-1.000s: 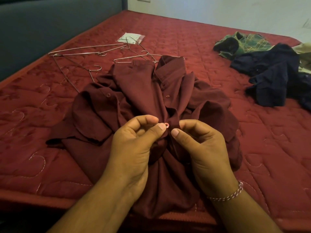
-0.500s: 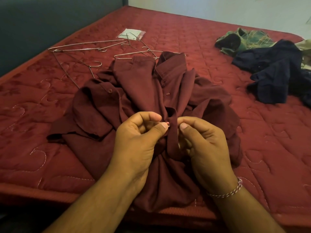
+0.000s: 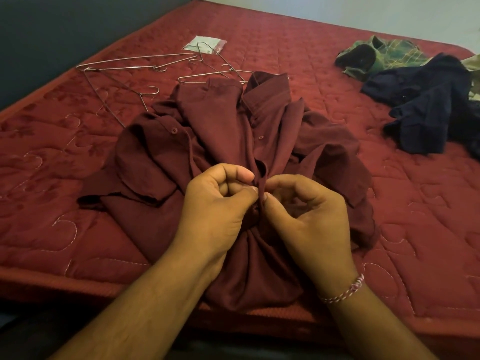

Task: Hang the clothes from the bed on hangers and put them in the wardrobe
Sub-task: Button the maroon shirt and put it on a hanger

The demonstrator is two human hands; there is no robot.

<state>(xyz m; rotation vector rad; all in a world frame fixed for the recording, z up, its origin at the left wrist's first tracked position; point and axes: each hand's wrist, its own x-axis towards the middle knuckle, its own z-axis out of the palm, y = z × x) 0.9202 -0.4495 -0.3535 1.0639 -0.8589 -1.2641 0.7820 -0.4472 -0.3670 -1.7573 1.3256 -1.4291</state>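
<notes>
Head view: both hands (image 3: 262,214) pinch soft, crumpled maroon shirt (image 3: 233,141) placket

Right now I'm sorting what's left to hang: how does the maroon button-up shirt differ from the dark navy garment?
The maroon button-up shirt lies near the bed's front edge, pinched by both hands; the dark navy garment sits untouched, crumpled at the far right. The maroon's collar and buttons show; the navy's don't. Neither is on a hanger.

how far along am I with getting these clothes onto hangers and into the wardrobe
Early on. Nothing looks hung yet: the thin wire hangers lie bare on the red quilted mattress. In hand: your left hand and right hand pinch the button placket of the crumpled maroon shirt. Left: hanging it, then the navy garment and green plaid shirt.
</notes>
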